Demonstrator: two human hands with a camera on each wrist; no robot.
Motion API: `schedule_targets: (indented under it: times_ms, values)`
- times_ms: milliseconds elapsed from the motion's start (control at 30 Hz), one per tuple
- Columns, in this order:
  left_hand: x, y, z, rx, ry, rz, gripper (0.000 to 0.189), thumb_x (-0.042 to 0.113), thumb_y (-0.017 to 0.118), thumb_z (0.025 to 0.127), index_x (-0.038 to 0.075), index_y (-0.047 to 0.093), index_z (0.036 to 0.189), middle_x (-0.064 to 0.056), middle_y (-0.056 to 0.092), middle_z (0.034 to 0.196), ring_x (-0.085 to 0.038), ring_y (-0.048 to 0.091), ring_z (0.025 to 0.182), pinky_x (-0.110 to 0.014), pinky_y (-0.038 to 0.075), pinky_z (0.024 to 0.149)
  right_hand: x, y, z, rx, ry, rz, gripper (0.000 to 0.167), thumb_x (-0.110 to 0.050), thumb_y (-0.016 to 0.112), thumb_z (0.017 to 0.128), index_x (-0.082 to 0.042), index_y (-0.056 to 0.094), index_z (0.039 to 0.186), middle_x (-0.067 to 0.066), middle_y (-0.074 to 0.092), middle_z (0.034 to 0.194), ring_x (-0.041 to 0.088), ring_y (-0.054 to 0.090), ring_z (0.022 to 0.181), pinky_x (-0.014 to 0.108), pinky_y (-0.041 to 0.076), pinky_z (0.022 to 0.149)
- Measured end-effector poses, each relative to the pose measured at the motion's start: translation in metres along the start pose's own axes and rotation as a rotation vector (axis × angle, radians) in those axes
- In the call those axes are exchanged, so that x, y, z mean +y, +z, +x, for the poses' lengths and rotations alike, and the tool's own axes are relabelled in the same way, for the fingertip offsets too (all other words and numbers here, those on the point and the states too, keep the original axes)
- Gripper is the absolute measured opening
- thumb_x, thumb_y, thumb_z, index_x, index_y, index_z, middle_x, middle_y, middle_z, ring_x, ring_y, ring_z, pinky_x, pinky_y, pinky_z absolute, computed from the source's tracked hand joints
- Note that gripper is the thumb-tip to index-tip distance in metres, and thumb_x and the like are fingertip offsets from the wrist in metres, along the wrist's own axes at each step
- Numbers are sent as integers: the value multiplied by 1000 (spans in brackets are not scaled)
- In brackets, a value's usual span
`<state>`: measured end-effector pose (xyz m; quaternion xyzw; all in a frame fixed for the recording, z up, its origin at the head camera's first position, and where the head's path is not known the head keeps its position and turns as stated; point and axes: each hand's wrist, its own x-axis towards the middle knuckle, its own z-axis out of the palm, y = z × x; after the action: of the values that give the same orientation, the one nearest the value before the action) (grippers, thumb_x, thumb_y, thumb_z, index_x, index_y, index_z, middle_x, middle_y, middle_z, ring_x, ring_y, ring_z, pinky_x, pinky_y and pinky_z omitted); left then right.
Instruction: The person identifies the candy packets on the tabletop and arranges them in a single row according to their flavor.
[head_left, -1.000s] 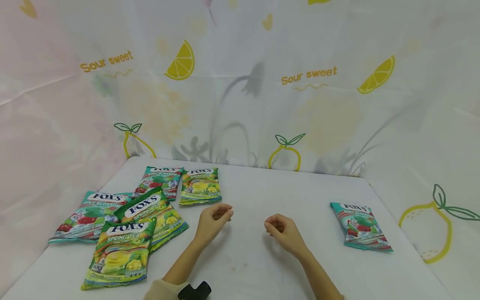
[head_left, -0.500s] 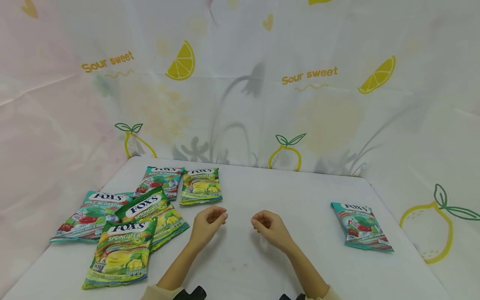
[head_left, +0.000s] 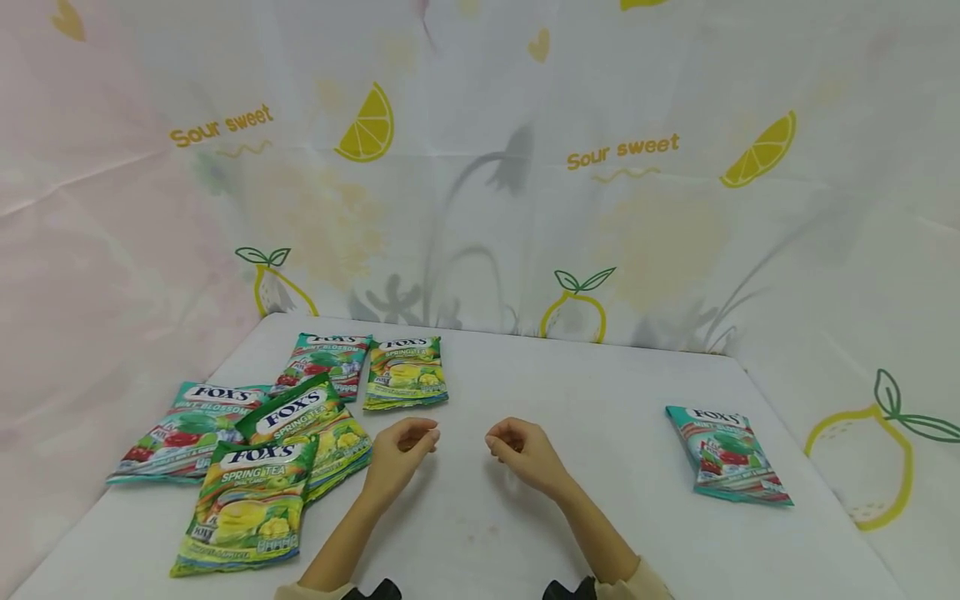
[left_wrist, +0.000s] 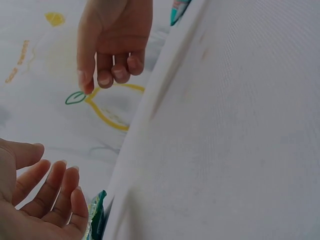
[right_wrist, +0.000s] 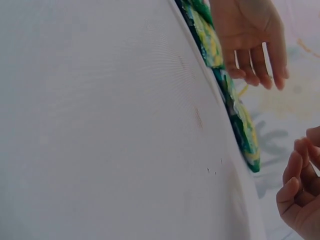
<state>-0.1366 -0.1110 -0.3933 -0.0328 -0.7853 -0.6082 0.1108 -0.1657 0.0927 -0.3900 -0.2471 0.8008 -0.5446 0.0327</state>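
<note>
My left hand (head_left: pixel 399 460) hovers over the middle of the white table, fingers loosely curled and holding nothing. Facing it, a short gap away, is my right hand (head_left: pixel 528 457), also loosely curled with nothing in it. Just left of the left hand lies a green and yellow Spring Tea candy bag (head_left: pixel 337 450), partly under another Spring Tea bag (head_left: pixel 243 512). A third Spring Tea bag (head_left: pixel 406 375) lies behind the left hand. In the left wrist view the left hand (left_wrist: pixel 47 195) shows its relaxed fingers; the right wrist view shows the right hand (right_wrist: pixel 302 185) at its edge.
Two teal Mint Blossom candy bags, one at the far left (head_left: pixel 187 433) and one behind it (head_left: pixel 322 365), adjoin the Spring Tea bags. Another Mint Blossom bag (head_left: pixel 729 457) lies alone near the right edge. A lemon-printed curtain (head_left: pixel 480 208) surrounds the white table (head_left: pixel 600 400).
Both hands have drifted left and a little toward the body, and the right has come closer to the left. The candy bags have stayed in place on the table.
</note>
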Motion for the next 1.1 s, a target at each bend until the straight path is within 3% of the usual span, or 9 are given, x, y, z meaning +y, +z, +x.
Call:
schedule_targets:
  times_ms: [133, 433, 767, 1000, 1100]
  values:
    - [-4, -7, 2, 13, -22, -3, 13, 0, 60, 89, -8, 65, 99, -22, 66, 89, -24, 65, 75, -20, 49, 68, 7, 6, 8, -17, 6, 18, 11, 3, 54, 90, 12, 60, 93, 20, 61, 78, 12, 54, 65, 19, 46, 60]
    - [-35, -19, 13, 81, -35, -22, 22, 9, 64, 89, -6, 65, 105, -15, 68, 92, -9, 63, 73, -19, 50, 68, 33, 21, 25, -33, 24, 50, 14, -5, 58, 91, 7, 62, 94, 10, 62, 78, 6, 54, 65, 19, 48, 61]
    - [-37, -38, 16, 162, -15, 3, 20, 13, 64, 90, -3, 66, 101, -21, 67, 90, -5, 63, 71, -26, 53, 66, 35, 41, 40, -96, -26, 94, 18, -7, 57, 91, 10, 61, 94, 18, 62, 77, 6, 52, 63, 20, 47, 58]
    - [-36, -48, 14, 184, -13, 10, 24, 15, 63, 90, -4, 65, 105, -19, 68, 93, -2, 62, 73, -19, 51, 68, 39, 51, 47, -121, -135, 106, 22, -16, 58, 91, 6, 62, 90, 5, 63, 73, 3, 53, 61, 21, 48, 55]
    - [-36, -54, 15, 180, -42, 22, 27, 18, 62, 92, -3, 64, 109, -17, 68, 96, 0, 62, 75, -17, 49, 70, 37, 55, 51, -132, -112, 90, 20, -13, 58, 91, 6, 62, 91, 9, 64, 74, 3, 53, 60, 20, 48, 55]
